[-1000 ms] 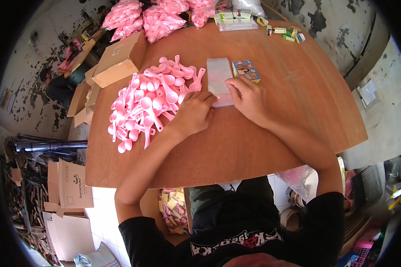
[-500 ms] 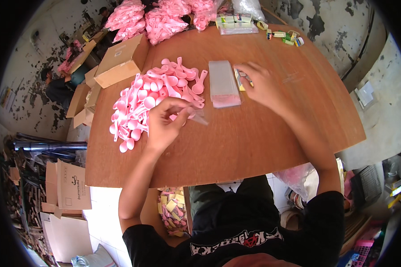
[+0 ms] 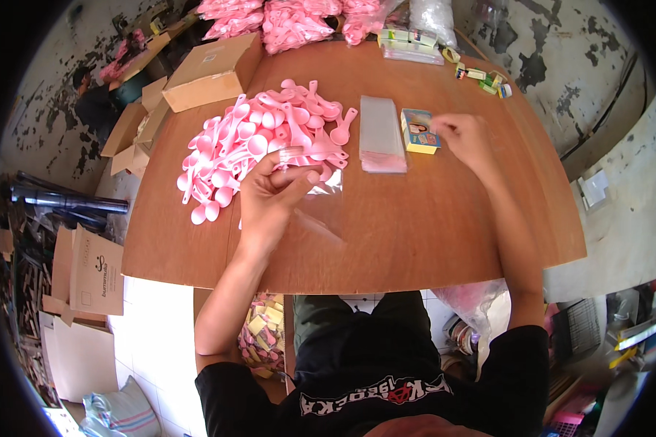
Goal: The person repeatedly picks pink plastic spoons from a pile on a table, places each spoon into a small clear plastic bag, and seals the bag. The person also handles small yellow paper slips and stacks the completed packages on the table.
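Note:
My left hand [image 3: 270, 193] is closed on a clear plastic bag [image 3: 321, 218], which hangs from its fingertips over the table. Something pink shows by those fingertips; I cannot tell if it is in the bag or behind it. Just left of and beyond this hand lies a heap of pink measuring spoons [image 3: 233, 138]. My right hand [image 3: 465, 137] is pinched and slightly blurred, beside a small stack of blue-and-yellow printed cards [image 3: 420, 140]. What its fingertips hold, if anything, cannot be made out. Between the hands and farther off lies a pile of flat clear bags [image 3: 380, 135].
A cardboard box [image 3: 211, 69] stands at the table's far left. Bags of pink spoons [image 3: 299, 25] line the far edge, with more card stacks [image 3: 410, 47] and small loose bundles [image 3: 488, 79] at far right. Below the near edge is a box of filled packets [image 3: 264, 328].
My right hand has lifted off the card stack and moved right, uncovering it. The clear bag in my left hand now hangs more spread out. The whole view has shifted slightly.

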### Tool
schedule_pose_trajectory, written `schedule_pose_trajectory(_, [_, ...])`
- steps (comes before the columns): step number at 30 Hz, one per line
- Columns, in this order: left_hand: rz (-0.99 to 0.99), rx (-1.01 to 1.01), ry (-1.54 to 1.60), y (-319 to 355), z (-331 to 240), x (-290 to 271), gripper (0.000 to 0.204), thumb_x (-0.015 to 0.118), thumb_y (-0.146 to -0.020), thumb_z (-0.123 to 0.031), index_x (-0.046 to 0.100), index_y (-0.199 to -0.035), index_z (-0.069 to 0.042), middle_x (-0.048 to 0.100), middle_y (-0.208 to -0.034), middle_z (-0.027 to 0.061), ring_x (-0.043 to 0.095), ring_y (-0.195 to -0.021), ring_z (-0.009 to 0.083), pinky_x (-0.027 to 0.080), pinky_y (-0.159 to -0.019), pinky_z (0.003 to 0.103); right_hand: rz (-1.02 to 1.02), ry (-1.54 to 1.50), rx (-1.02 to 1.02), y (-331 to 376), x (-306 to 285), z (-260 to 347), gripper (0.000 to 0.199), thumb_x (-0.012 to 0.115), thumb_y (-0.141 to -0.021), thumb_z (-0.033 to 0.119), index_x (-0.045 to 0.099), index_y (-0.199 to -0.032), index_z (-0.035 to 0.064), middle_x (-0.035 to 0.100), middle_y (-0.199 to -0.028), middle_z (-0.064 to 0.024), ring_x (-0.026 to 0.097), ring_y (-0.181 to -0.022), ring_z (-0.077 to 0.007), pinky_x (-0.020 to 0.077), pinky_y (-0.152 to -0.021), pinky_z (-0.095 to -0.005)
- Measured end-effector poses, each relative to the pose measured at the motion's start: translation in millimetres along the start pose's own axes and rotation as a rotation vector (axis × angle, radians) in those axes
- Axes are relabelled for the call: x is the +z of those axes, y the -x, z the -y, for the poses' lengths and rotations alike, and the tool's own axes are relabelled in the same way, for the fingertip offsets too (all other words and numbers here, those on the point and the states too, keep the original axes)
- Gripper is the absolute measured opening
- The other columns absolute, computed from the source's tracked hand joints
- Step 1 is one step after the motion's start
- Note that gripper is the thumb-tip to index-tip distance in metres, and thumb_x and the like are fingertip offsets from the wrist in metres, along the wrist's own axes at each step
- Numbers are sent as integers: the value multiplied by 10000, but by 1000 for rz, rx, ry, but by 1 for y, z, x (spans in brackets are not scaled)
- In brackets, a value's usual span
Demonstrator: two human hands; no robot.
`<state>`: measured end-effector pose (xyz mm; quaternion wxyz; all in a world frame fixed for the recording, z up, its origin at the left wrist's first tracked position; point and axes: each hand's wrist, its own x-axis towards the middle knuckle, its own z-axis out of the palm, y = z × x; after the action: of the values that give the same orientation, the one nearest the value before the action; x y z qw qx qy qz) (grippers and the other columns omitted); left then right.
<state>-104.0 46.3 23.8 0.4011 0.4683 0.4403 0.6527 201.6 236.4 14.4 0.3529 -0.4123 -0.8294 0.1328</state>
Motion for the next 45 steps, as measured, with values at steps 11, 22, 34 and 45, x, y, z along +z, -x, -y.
schedule_pose_trajectory(11, [233,-76,-182,-8,-1,29,414,745,-833,17,598,-1220,30,743,-993,132,699,-880,104,548,-769,227,-196,-849,-49,36,9,92,187,680,-939,134,680,-1027,-32,673,-857,-27,585,-698,-59,488,-624,-218])
schedule_pose_trajectory(22, [347,-184,-185,-6,1,40,440,693,-881,17,556,-1296,60,733,-1022,133,676,-894,99,548,-772,233,21,-722,-81,44,31,90,79,746,-865,84,705,-907,31,683,-895,2,554,-691,-25,435,-613,-204])
schedule_pose_trajectory(34, [241,178,-312,25,16,46,192,691,-887,-40,722,-1069,13,748,-932,142,714,-842,144,557,-760,271,455,-613,-354,63,28,114,196,748,-856,152,696,-974,5,672,-1053,-122,645,-968,-226,492,-855,-330])
schedule_pose_trajectory(45, [234,233,-371,40,-5,40,161,695,-874,4,735,-1030,-3,660,-1007,118,634,-820,149,510,-699,279,481,-460,-342,66,30,137,153,693,-880,69,676,-989,-36,680,-916,-156,677,-819,-274,517,-707,-345])
